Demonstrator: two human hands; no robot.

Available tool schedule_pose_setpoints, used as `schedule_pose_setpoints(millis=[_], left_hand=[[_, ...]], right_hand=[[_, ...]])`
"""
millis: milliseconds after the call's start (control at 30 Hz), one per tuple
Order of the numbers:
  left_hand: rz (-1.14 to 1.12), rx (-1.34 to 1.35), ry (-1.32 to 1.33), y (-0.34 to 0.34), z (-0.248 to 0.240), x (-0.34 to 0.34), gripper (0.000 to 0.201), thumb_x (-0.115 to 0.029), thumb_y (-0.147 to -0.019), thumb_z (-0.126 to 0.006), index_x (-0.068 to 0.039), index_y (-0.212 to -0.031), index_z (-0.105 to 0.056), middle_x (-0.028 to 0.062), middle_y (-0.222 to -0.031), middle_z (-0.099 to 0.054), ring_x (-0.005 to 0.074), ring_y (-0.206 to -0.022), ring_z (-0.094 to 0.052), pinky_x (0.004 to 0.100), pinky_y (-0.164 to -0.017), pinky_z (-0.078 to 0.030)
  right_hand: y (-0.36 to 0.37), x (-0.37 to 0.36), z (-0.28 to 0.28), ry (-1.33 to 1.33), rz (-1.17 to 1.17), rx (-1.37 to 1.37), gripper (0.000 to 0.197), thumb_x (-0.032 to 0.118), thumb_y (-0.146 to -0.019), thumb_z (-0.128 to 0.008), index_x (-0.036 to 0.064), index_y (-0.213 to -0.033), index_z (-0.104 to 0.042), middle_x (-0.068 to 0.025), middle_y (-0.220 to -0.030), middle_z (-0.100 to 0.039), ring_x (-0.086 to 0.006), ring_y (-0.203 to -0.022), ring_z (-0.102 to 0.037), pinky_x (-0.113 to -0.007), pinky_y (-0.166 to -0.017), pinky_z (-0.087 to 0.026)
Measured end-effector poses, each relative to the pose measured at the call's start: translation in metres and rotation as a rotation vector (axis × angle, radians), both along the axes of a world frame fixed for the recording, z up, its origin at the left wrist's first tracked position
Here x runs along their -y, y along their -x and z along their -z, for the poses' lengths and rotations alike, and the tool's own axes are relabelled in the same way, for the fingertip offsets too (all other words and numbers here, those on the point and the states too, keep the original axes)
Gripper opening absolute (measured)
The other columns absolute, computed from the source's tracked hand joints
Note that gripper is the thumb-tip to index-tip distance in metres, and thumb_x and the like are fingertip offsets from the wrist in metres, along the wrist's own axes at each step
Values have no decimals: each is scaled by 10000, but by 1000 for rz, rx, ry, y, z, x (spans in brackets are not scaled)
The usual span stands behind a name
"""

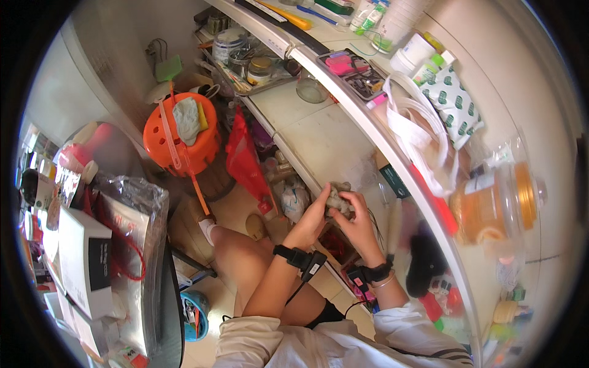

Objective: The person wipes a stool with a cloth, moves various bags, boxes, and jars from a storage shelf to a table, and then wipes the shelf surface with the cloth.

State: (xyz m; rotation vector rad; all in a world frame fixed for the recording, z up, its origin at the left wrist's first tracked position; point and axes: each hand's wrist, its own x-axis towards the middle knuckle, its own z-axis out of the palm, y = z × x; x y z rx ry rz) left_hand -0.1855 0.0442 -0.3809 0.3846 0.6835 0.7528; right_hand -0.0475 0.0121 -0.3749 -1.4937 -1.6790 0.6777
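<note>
Close together at the edge of the lower shelf (313,147), my two hands are closed around a grey-beige, lumpy, soft-looking piece (338,201). My left hand (315,213) presses it from the left with straight fingers, and my right hand (357,222) curls round it from the right. Whether it is clay or a crumpled cloth, I cannot tell. Fingers cover part of it. Both wrists wear black straps with small boxes and cables.
An orange perforated stool (205,153) with a grey cloth (186,121) stands at the left. Below my hands are a tied plastic bag (296,202) and boxes. The upper shelf edge (368,119) arches over on the right, near a gold-lidded jar (491,205). A white box (80,264) lies at the left.
</note>
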Motion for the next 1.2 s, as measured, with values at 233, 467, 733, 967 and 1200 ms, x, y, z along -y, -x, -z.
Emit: schedule_pose_setpoints(millis=[233, 467, 733, 967, 1200], left_hand=[[-234, 110, 173, 6, 27, -27, 668, -616, -973, -409, -106, -1403, -451, 62, -1425, -448, 232, -1358, -350, 426, -1112, -257], [-601, -152, 197, 5, 66, -54, 496, -510, -966, -491, -95, -1237, -513, 37, -1321, -508, 213, -1269, -444, 383, -1078, -312], [-590, -146, 293, -13, 67, -59, 388, -391, -967, -496, -103, -1225, -525, 18, -1230, -531, 176, -1179, -486, 344, -1004, -356], [-609, -282, 276, -24, 89, -65, 415, -317, -975, -506, -130, -1339, -440, 59, -1335, -443, 207, -1200, -445, 357, -1028, -335], [-522, -244, 217, -20, 93, -72, 676, -359, -944, -596, -251, -1504, -233, 114, -1550, -230, 270, -1392, -298, 400, -1110, -274]], right_hand=[[11, -50, 37, 77, -12, -53, 387, 124, -840, -725, 1, -1181, -588, -142, -1074, -632, -254, -1037, -611, -340, -918, -462], [5, -129, 33, 188, 235, -358, 343, 160, -864, -674, 0, -1155, -589, -108, -982, -660, -196, -954, -617, -327, -827, -484], [-13, -198, 61, -38, 289, 417, 339, 200, -797, -719, 127, -1112, -620, -153, -1194, -607, -368, -1089, -569, -441, -872, -490], [-13, -207, 92, 128, 82, 677, 449, 355, -871, -678, 210, -1288, -600, -180, -1362, -512, -409, -1225, -472, -435, -1001, -442], [9, -171, 93, 80, -144, 489, 460, 86, -925, -576, 209, -1368, -556, -240, -1470, -415, -376, -1205, -546, -362, -995, -449]])
